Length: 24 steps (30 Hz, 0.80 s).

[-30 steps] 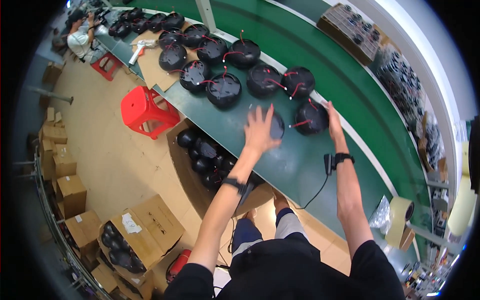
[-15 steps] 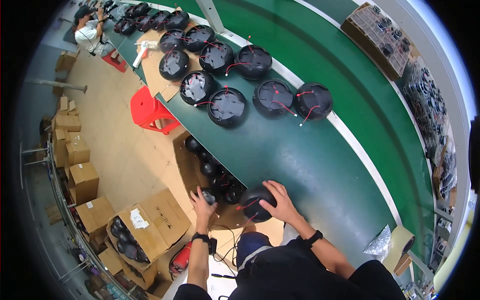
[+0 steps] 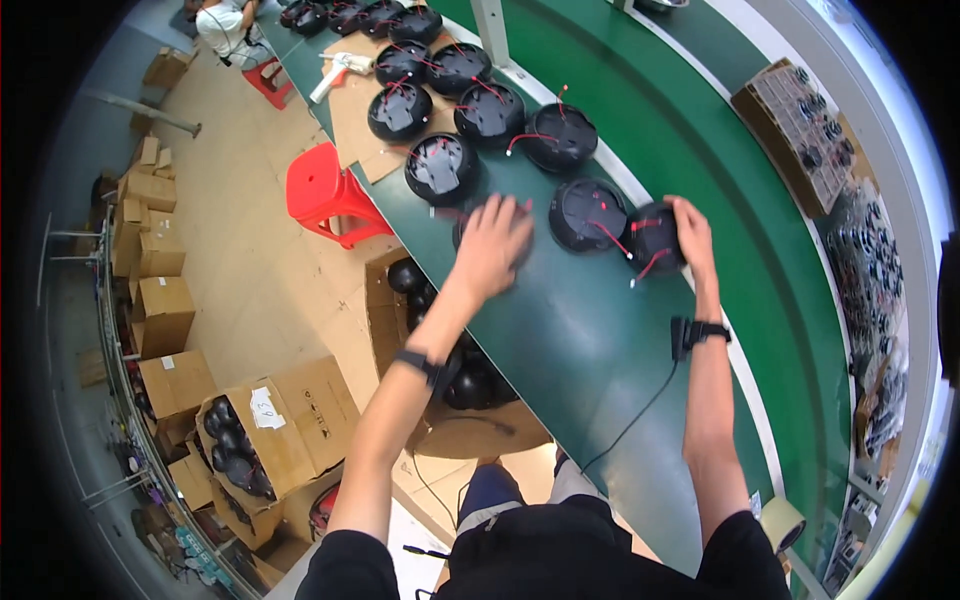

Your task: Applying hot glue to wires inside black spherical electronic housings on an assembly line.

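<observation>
My left hand (image 3: 490,245) lies over a round black housing (image 3: 519,256), its fingers curled across the top and covering most of it. That hand and the housing are slightly blurred. My right hand (image 3: 696,240) grips the outer rim of another round black housing (image 3: 655,236), which has red wires with white plugs. Between them sits a third black housing (image 3: 587,213) with a red wire, its side close to the one at my right hand. Further off, several more such housings stand on the green table (image 3: 575,330), among them one with a grey inside (image 3: 440,167).
A white glue gun (image 3: 342,72) rests on cardboard at the table's left edge. Beside the table are a red stool (image 3: 325,190) and an open carton (image 3: 480,430) of black round parts. A green conveyor (image 3: 720,230) runs along the right. A person (image 3: 228,30) sits at far left.
Both hands have moved forward along the table. The housing my right hand held near the table's front is no longer there; each hand is now on a housing in the group.
</observation>
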Each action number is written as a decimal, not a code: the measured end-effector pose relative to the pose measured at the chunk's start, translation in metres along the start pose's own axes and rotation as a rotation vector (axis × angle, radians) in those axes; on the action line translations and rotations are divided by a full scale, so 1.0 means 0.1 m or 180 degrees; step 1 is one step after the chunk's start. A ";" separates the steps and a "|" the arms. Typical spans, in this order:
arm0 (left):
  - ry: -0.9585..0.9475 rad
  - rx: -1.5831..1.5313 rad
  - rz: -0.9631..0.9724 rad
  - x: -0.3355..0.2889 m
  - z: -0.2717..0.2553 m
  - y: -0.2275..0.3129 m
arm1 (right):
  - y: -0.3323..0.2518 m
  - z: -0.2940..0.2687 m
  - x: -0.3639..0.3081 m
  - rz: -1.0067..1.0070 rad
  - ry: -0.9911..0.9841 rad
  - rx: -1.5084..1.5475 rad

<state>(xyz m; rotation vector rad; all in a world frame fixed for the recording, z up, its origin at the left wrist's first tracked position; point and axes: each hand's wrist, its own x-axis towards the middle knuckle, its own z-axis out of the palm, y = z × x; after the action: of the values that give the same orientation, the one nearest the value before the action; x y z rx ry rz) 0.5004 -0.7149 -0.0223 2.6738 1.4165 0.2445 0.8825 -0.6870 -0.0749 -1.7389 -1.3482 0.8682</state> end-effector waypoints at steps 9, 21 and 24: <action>-0.1543 0.0399 -0.1379 -1.79 -0.57 0.31 | -0.62 0.99 -2.28 0.0158 -0.1155 0.0208; 0.0093 -0.1047 -0.2681 0.51 -0.02 -1.24 | -0.80 1.13 -0.57 -0.0780 -0.0783 0.0528; -0.0691 -0.1114 -0.2137 -0.21 -0.24 -0.90 | -0.83 1.04 -0.86 -0.0517 -0.1537 0.0227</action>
<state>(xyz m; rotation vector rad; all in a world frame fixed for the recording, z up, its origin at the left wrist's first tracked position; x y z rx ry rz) 0.4118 -0.6813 -0.0156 1.7726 1.8787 0.1166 0.7369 -0.7414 -0.0476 -1.3896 -1.7150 1.2777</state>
